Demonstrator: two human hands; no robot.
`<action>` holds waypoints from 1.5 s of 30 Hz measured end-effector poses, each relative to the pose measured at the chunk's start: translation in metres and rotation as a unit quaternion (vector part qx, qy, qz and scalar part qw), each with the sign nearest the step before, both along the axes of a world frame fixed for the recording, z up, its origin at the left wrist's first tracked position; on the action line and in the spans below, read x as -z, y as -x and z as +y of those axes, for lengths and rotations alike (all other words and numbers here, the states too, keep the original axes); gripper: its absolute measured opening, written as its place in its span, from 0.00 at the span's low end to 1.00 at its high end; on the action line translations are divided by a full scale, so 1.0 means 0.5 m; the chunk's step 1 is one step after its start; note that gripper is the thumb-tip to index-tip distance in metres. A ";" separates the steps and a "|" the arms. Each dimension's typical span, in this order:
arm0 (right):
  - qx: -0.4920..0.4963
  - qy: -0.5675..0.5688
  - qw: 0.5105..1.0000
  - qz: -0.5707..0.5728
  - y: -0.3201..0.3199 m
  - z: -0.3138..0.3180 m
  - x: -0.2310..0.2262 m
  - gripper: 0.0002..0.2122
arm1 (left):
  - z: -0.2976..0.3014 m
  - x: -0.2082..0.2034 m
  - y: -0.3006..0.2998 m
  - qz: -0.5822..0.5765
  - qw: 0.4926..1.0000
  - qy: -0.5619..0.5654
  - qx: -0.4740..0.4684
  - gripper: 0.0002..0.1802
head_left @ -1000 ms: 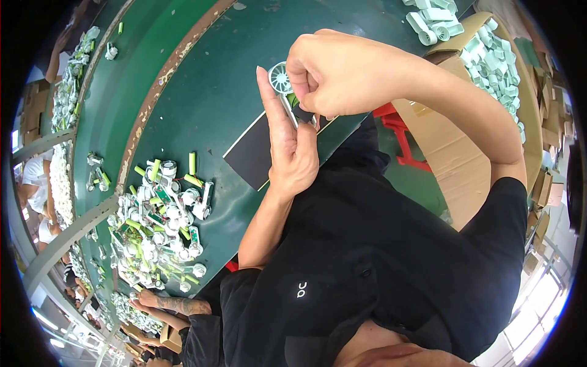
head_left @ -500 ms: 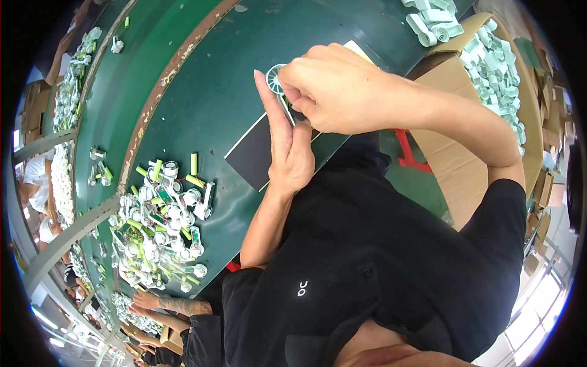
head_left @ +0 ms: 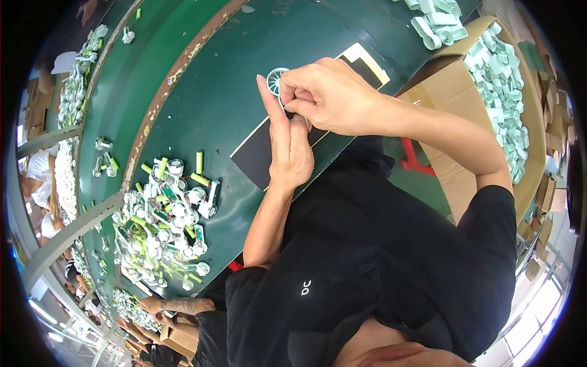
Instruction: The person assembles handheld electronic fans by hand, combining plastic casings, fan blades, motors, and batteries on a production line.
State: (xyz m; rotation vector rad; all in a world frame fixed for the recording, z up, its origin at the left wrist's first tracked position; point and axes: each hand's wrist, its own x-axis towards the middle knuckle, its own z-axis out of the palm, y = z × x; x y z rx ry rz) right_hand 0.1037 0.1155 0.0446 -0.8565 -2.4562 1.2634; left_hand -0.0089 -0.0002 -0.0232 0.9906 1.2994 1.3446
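Note:
A pale mint-green plastic fan casing [head_left: 276, 81] with a round spoked grille at its far end is held over the dark mat [head_left: 252, 156]. My left hand [head_left: 292, 150] grips it from the near side, the index finger stretched along its edge and the thumb opposite. From the right, my right hand [head_left: 333, 98] bends over the casing, fingertips pinched together against its inner side. Whatever lies between those fingertips is hidden by the hand. Most of the casing's handle is covered by both hands.
Left on the green table [head_left: 226, 92] lies a heap of small white motor assemblies [head_left: 162, 226] with light-green cylinders. At right, an open cardboard box [head_left: 449, 128] holds many mint casings [head_left: 498, 92]; more lie at the far edge. A brown rail borders the conveyor. Co-workers sit lower left.
My right hand has shifted slightly down and toward me, uncovering a pale frame edge on the mat's far right end. The casing stays between my hands.

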 end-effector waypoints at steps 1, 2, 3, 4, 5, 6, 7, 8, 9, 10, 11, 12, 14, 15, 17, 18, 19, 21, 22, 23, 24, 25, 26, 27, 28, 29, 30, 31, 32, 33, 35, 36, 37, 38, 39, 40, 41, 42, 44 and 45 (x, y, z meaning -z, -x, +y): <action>0.001 0.000 1.000 0.000 -0.001 0.003 -0.001 0.03 | -0.001 0.008 0.001 0.005 1.000 -0.018 0.005 0.43; -0.006 -0.013 0.999 -0.029 -0.003 0.007 -0.003 0.03 | -0.003 0.015 0.001 0.010 0.999 -0.036 0.011 0.42; -0.012 -0.026 0.998 -0.059 -0.005 0.011 -0.004 0.03 | -0.002 0.021 0.003 0.010 0.999 -0.036 0.013 0.42; -0.009 -0.025 0.998 -0.060 -0.005 0.012 -0.010 0.03 | -0.002 0.026 0.004 0.019 0.999 -0.031 0.015 0.42; -0.006 -0.034 0.997 -0.070 -0.004 0.011 -0.017 0.03 | 0.000 0.029 0.003 0.028 0.999 -0.026 0.018 0.42; -0.004 -0.045 0.996 -0.079 -0.003 0.009 -0.022 0.03 | -0.001 0.026 0.000 0.029 0.999 -0.027 0.020 0.42; -0.002 -0.046 0.996 -0.078 -0.002 0.009 -0.019 0.03 | -0.003 0.022 -0.004 0.031 0.999 -0.041 0.010 0.41; -0.009 -0.065 0.995 -0.076 0.000 0.008 -0.013 0.03 | -0.004 0.019 -0.009 0.033 0.998 -0.055 0.000 0.41; -0.014 -0.082 0.994 -0.074 0.003 0.008 -0.009 0.04 | -0.001 0.022 -0.009 0.033 0.998 -0.054 0.003 0.41; -0.012 -0.081 0.994 -0.074 0.006 0.010 -0.013 0.04 | 0.004 0.028 -0.010 0.066 0.995 -0.081 -0.008 0.40; -0.020 -0.086 0.989 -0.116 0.009 0.012 -0.019 0.03 | 0.008 0.034 -0.011 0.099 0.989 -0.107 -0.019 0.40; -0.028 -0.091 0.983 -0.158 0.009 0.011 -0.022 0.03 | 0.010 0.038 -0.015 0.099 0.989 -0.107 -0.016 0.40; -0.023 -0.098 0.986 -0.132 0.010 0.011 -0.005 0.03 | 0.012 0.045 -0.020 0.067 0.989 -0.128 -0.032 0.39; -0.018 -0.107 0.988 -0.106 0.008 0.012 0.006 0.03 | 0.015 0.046 -0.019 0.066 0.989 -0.129 -0.028 0.39; 0.025 -0.153 0.986 -0.068 0.007 -0.011 0.041 0.03 | 0.016 0.047 -0.016 0.049 0.991 -0.116 -0.045 0.38; 0.061 -0.200 0.977 -0.029 0.010 -0.019 0.044 0.03 | 0.018 0.048 -0.019 0.049 0.991 -0.117 -0.047 0.38; 0.058 -0.201 0.977 -0.028 0.009 -0.024 0.042 0.03 | 0.022 0.049 -0.025 0.074 0.987 -0.136 -0.050 0.38; 0.089 -0.182 0.977 -0.063 0.004 -0.034 0.030 0.07 | 0.027 0.049 -0.027 0.100 0.981 -0.155 -0.054 0.37; 0.089 -0.183 0.977 -0.063 -0.001 -0.039 0.027 0.07 | 0.029 0.046 -0.025 0.073 0.985 -0.139 -0.067 0.37; 0.116 -0.179 0.977 -0.031 -0.006 -0.045 0.025 0.10 | 0.031 0.044 -0.022 0.045 0.988 -0.123 -0.080 0.37; 0.142 -0.174 0.975 0.001 -0.011 -0.050 0.021 0.14 | 0.034 0.038 -0.019 -0.017 0.989 -0.125 -0.081 0.38; 0.139 -0.174 0.975 0.000 -0.013 -0.054 0.015 0.14 | 0.033 0.030 -0.019 -0.018 0.989 -0.124 -0.084 0.38; 0.216 -0.197 0.953 0.071 -0.015 -0.056 0.004 0.21 | 0.031 0.017 -0.019 -0.083 0.989 -0.100 -0.075 0.40; 0.292 -0.218 0.920 0.143 -0.019 -0.058 -0.013 0.30 | 0.028 0.006 -0.018 -0.146 0.984 -0.074 -0.066 0.41; 0.311 -0.145 0.923 0.172 -0.029 -0.061 -0.026 0.35 | 0.023 0.009 -0.006 -0.138 0.987 -0.064 -0.054 0.44; 0.328 -0.072 0.920 0.200 -0.045 -0.060 -0.046 0.40 | 0.020 0.007 0.003 -0.138 0.987 -0.063 -0.059 0.44; 0.278 0.000 0.947 0.159 -0.056 -0.049 -0.091 0.52 | 0.014 -0.002 0.014 -0.168 0.982 -0.082 -0.037 0.46; 0.211 -0.147 0.949 0.182 -0.069 -0.030 -0.041 0.42 | 0.015 -0.017 0.015 -0.200 0.975 -0.101 -0.006 0.48; 0.166 -0.141 0.966 0.143 -0.105 -0.023 -0.025 0.43 | 0.011 -0.033 0.014 -0.191 0.978 -0.089 -0.002 0.48; 0.117 -0.134 0.978 0.104 -0.116 -0.017 -0.027 0.44 | 0.011 -0.039 0.011 -0.191 0.977 -0.089 -0.005 0.48; 0.077 -0.115 0.983 0.122 -0.117 -0.015 -0.016 0.45 | 0.012 -0.047 0.003 -0.143 0.984 -0.096 -0.041 0.47; 0.043 -0.097 0.984 0.140 -0.117 -0.017 -0.011 0.45 | 0.011 -0.052 0.003 -0.122 0.987 -0.096 -0.033 0.44; 0.043 -0.097 0.984 0.140 -0.114 -0.020 -0.007 0.45 | 0.010 -0.052 0.001 -0.122 0.987 -0.096 -0.033 0.44; 0.037 -0.108 0.984 0.139 -0.106 -0.023 -0.003 0.46 | 0.010 -0.053 -0.003 -0.095 0.990 -0.103 -0.027 0.43; 0.032 -0.118 0.983 0.140 -0.097 -0.027 0.000 0.48 | 0.009 -0.053 -0.003 -0.066 0.992 -0.109 -0.021 0.42; 0.032 -0.118 0.982 0.145 -0.088 -0.029 0.002 0.48 | 0.006 -0.054 -0.002 -0.064 0.992 -0.108 -0.020 0.40; 0.032 -0.117 0.982 0.146 -0.082 -0.030 0.006 0.48 | 0.003 -0.055 -0.005 -0.062 0.992 -0.107 -0.020 0.40; 0.021 -0.128 0.980 0.152 -0.077 -0.028 0.011 0.47 | 0.003 -0.054 -0.011 -0.050 0.992 -0.107 -0.039 0.41; 0.012 -0.132 0.976 0.175 -0.071 -0.027 0.025 0.45 | 0.005 -0.046 -0.007 -0.013 0.992 -0.107 -0.065 0.37; 0.012 -0.131 0.976 0.176 -0.069 -0.027 0.027 0.45 | 0.005 -0.042 -0.002 -0.012 0.992 -0.106 -0.065 0.37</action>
